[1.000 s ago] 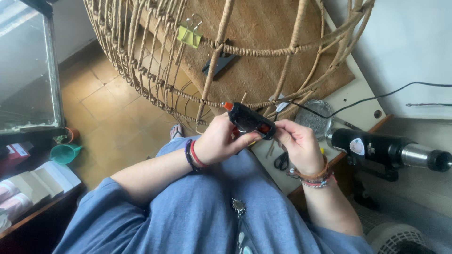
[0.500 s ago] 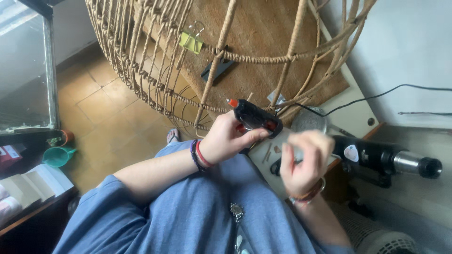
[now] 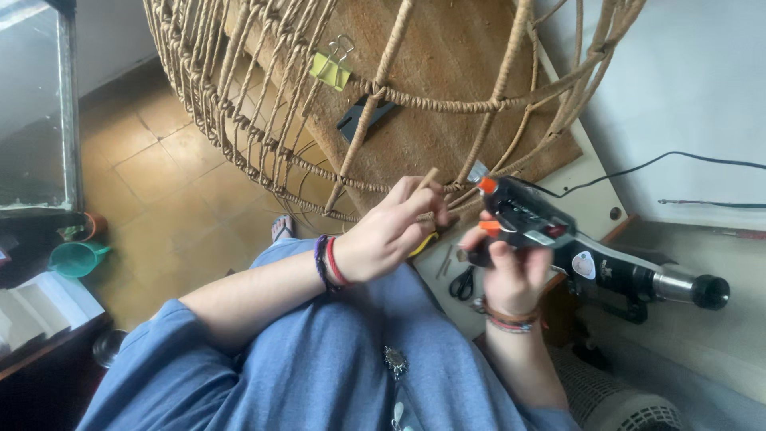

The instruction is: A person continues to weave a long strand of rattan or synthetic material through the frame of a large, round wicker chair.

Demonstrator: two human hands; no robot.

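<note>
Tiled floor (image 3: 152, 168) lies under the wicker frame (image 3: 319, 104); your left hand (image 3: 391, 231) pinches a rattan strand (image 3: 427, 179); your right hand (image 3: 507, 263) is clamped around the glue gun (image 3: 523, 215).

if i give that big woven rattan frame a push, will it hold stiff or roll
The rattan frame looks light: open ribs with gaps. Its rounded shape suggests it may rock or roll. The left hand touches its lower rim, likely steadying it; the right hand holds a glue gun.
</note>
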